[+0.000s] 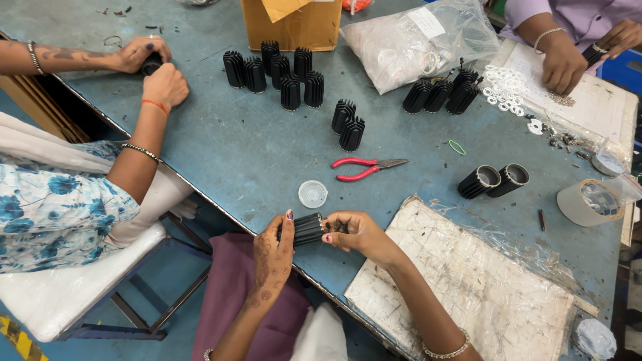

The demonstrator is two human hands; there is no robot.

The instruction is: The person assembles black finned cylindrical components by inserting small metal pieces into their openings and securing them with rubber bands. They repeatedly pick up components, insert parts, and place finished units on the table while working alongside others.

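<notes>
Metal, by the look of it: black finned cylinder (pixel 308 228) lying sideways over the near edge of the blue table (pixel 254 154), pinched between left hand (pixel 273 251) and right hand (pixel 354 232). Left fingers flat against one end, right fingers closed around the other, so grasped at both ends, clear of the tabletop. Probably stiff and light enough for fingertips, unlikely to crush; fins likely sharp-edged and ridged, so little risk of slipping. Best taken across the fins or by the two flat ends, as here.

Just beyond, small clear round lid (pixel 312 194), seemingly empty. Then red-handled pliers (pixel 364 168), lying shut. To the right, worn board (pixel 468 281) under crumpled plastic film, and two more cylinders (pixel 493 180) on their sides, pale liners showing in the open ends. Near the right edge, tape roll (pixel 588 202).

Farther off, upright finned pieces in three groups: a pair (pixel 348 125), a larger cluster (pixel 274 70), another cluster (pixel 441 93) against a clear bag (pixel 418 40) full of white rings. Loose white rings (pixel 505 90) spread on paper beside it. Cardboard box (pixel 291 23) at the far edge, flap open, contents hidden.

At far left, co-worker's hands (pixel 154 67) around another dark piece; at far right, a second co-worker's hand (pixel 562 63) on the paper.
</notes>
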